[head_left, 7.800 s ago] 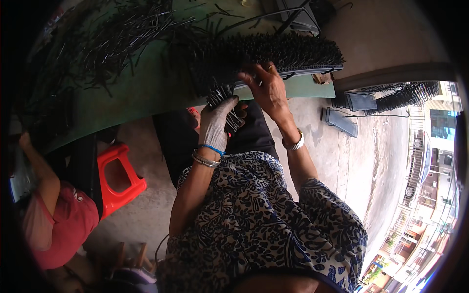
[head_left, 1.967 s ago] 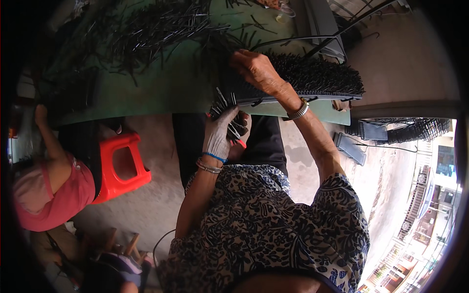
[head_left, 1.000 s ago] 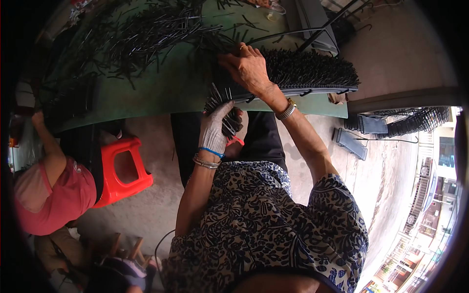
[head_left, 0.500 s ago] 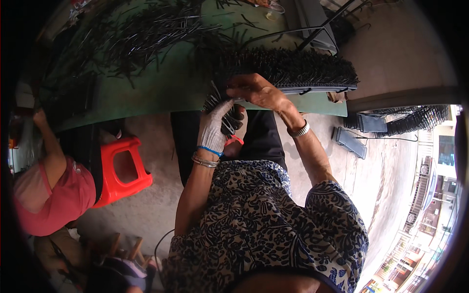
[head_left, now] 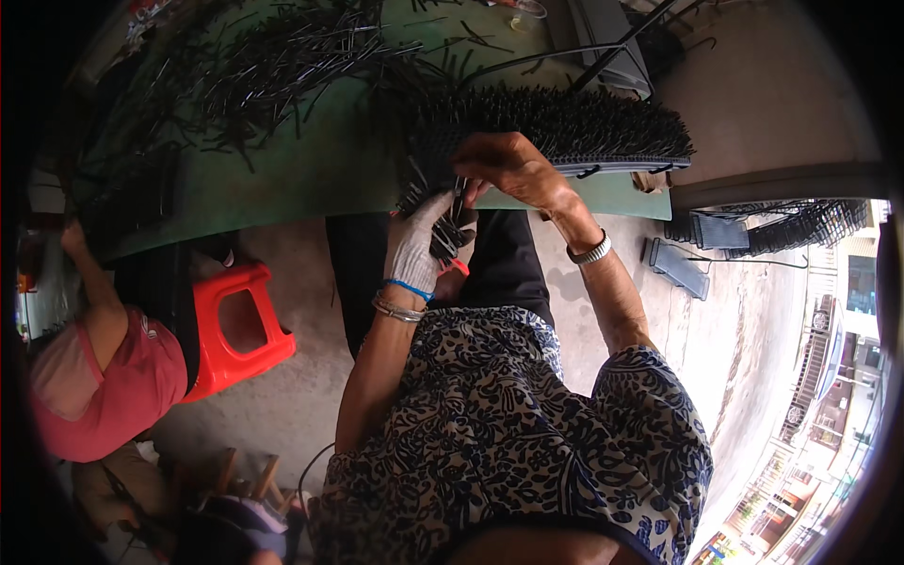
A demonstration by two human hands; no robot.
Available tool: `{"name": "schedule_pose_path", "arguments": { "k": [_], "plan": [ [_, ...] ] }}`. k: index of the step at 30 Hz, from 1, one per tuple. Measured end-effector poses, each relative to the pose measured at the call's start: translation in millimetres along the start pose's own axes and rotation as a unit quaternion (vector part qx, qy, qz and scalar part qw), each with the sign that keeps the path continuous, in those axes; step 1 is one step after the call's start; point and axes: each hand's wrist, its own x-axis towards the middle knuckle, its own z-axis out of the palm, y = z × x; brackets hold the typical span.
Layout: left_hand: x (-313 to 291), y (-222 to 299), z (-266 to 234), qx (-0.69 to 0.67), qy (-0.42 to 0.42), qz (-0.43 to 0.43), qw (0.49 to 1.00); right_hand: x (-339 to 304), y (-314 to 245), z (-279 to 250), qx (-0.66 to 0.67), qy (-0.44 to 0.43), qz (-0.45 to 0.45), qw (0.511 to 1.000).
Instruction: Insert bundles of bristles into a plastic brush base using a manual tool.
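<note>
2 forearms (head_left: 612,292) extended forward, gloved left hand (head_left: 414,245) curled, bare right hand (head_left: 518,174) arched just beside it

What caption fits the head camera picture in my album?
Gloved left hand grips dark sticks, bare right hand close by, at a green table.

Left of my fingers (head_left: 485,151) stretches a green bench (head_left: 273,188); below them, grey floor (head_left: 306,292) and a red stool (head_left: 276,325); daylight (head_left: 725,367) glares right.

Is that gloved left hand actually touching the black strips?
Touching: the head view shows the left hand closed around the bundle of black strips.
</note>
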Motion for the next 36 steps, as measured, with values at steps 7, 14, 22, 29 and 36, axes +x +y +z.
{"name": "schedule_pose_path", "arguments": {
  "k": [7,14,22,29,36],
  "plan": [
    [4,1,-4,-0.087,-0.017,-0.030,0.996,19,-5,-10,-0.121,0.277,-0.187,0.935],
    [2,-4,8,-0.132,-0.017,-0.047,0.990,40,5,-9,-0.257,0.305,-0.216,0.891],
    [4,-5,1,-0.090,-0.007,-0.034,0.995,41,1,-19,-0.310,0.264,-0.258,0.876],
    [3,-5,4,-0.081,0.011,-0.024,0.996,43,-3,-28,-0.318,0.210,-0.264,0.886],
    [2,-6,3,-0.066,0.033,-0.046,0.996,46,-1,-27,-0.326,0.222,-0.272,0.878]
  ]
}}
